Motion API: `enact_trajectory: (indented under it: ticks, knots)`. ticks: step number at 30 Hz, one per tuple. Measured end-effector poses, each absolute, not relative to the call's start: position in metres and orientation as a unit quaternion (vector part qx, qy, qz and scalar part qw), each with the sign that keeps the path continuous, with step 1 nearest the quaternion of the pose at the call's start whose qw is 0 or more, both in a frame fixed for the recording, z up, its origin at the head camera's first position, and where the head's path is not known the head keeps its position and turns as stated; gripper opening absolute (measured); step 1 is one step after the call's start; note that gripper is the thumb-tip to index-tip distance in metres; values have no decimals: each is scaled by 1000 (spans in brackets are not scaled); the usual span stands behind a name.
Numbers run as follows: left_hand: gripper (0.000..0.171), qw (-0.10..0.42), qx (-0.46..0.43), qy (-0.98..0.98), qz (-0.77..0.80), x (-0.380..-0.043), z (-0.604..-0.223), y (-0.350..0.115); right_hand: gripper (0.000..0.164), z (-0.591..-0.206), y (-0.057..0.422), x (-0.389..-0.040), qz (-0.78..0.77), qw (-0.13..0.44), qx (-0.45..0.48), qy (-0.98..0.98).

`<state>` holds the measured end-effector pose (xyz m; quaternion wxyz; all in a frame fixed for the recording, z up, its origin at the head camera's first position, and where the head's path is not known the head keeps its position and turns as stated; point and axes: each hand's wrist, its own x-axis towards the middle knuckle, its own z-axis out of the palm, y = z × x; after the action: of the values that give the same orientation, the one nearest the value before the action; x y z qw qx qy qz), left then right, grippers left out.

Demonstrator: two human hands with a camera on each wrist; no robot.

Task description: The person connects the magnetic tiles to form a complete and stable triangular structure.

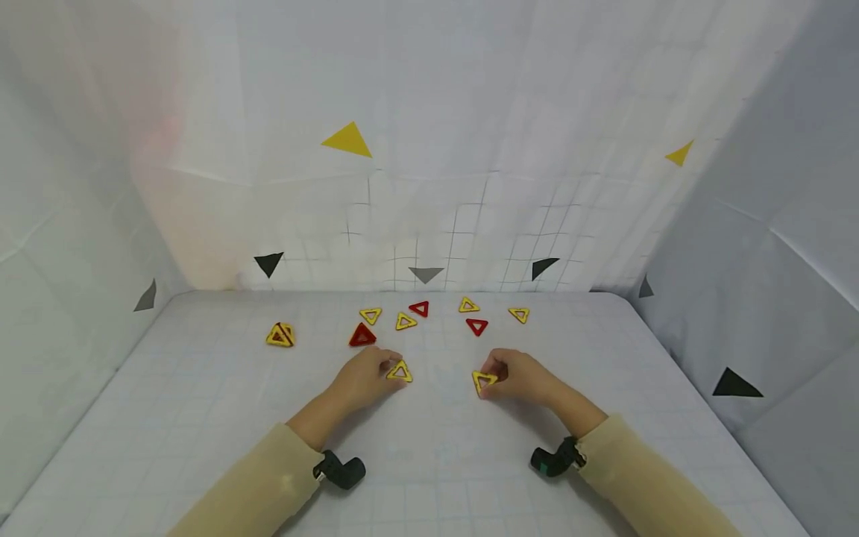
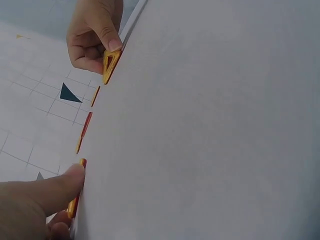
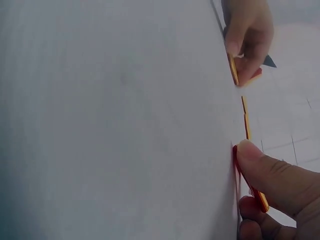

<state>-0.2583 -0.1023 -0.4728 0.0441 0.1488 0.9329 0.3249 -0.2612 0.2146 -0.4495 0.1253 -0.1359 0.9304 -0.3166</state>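
Note:
My left hand (image 1: pixel 362 379) pinches a yellow triangular frame (image 1: pixel 400 379) between thumb and fingers, low over the white table. Opposite it, my right hand (image 1: pixel 525 375) grips a second yellow triangular frame (image 1: pixel 476 382) by its edge, tilted off the surface. Red shows on the reverse of the right-hand piece (image 3: pixel 245 176) in the right wrist view. Along the edge of the left-hand piece (image 2: pixel 74 204), the left wrist view shows red and yellow together. Just beyond the left hand lies a red triangle (image 1: pixel 362 335). A bare gap separates the two held pieces.
Farther back lie more triangles, among them a yellow one (image 1: pixel 406 326), a red one (image 1: pixel 476 321) and another yellow one (image 1: pixel 523 319). At left sits an overlapping yellow and red cluster (image 1: pixel 279 343). White sheeting (image 1: pixel 429 149) encloses the table's back and sides.

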Motion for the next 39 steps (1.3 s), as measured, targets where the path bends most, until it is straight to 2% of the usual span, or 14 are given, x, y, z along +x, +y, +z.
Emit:
enact_trajectory:
  ticks: [7, 12, 20, 27, 39]
  knots:
    - [29, 79, 176, 923, 333, -258, -468, -103, 31, -449, 203, -257, -318, 128, -152, 927]
    - [26, 119, 205, 910, 339, -252, -463, -103, 33, -451, 197, -256, -320, 129, -161, 925]
    - [23, 156, 199, 911, 324, -235, -454, -92, 34, -451, 186, -250, -315, 128, -189, 921]
    - [22, 156, 199, 912, 322, -227, -453, -85, 33, -450, 178, -245, -332, 138, -215, 908]
    - [23, 120, 209, 922, 302, -218, -457, -77, 32, -450, 165, -237, -334, 133, -241, 901]
